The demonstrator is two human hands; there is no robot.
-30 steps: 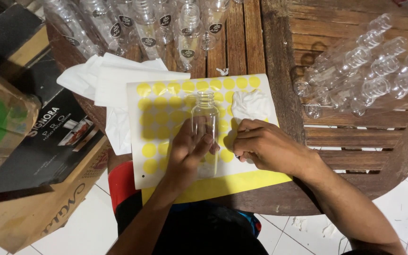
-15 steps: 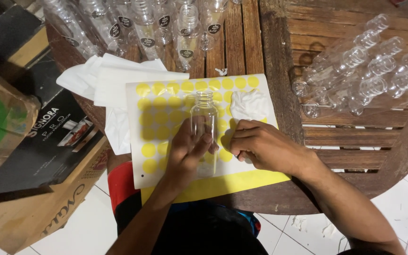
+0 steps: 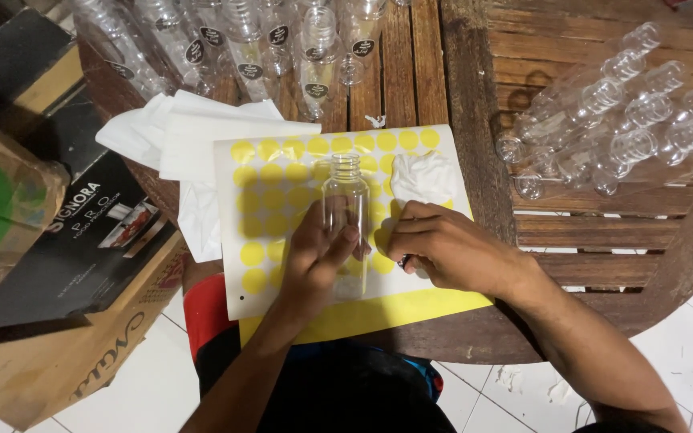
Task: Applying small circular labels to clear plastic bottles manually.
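1. Little has shifted: left hand (image 3: 314, 261) still grips the clear plastic bottle (image 3: 345, 210) upright over the sticker sheet (image 3: 282, 200).
2. Right hand (image 3: 443, 248) pinches at a round yellow sticker.
3. Labelled bottles (image 3: 282, 40) stand behind; a cardboard box (image 3: 58, 321) sits left.

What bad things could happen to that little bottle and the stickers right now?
The left hand holds the clear bottle over the sticker sheet; a loose grip might let it slip and roll off the table. The right hand is pinching something small and dark at the sheet, perhaps a sticker; it could go on crooked or wrinkled. The sheet's front edge overhangs the table, so leaning on it could tip it down.
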